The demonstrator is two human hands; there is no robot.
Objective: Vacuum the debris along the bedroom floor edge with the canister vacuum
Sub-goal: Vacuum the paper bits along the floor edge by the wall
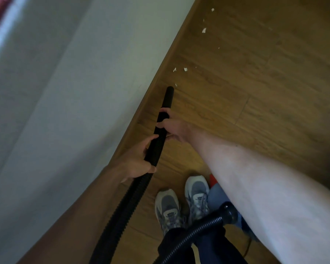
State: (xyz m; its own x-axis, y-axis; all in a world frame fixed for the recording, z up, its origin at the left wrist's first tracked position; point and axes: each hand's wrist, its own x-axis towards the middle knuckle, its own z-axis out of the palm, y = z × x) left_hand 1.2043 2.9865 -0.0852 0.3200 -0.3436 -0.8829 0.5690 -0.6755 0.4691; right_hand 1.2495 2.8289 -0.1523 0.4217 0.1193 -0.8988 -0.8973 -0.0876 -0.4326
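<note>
Gripping ribbed black hose (130, 202): left hand (137, 162)

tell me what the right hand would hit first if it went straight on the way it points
Probably the small white scrap just past the nozzle that the right hand holds; depth is unclear.

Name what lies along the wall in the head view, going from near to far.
shoes → left hand on the hose → right hand on the hose → nozzle tip → small scrap → pair of scraps → large scrap → farthest scrap
</note>
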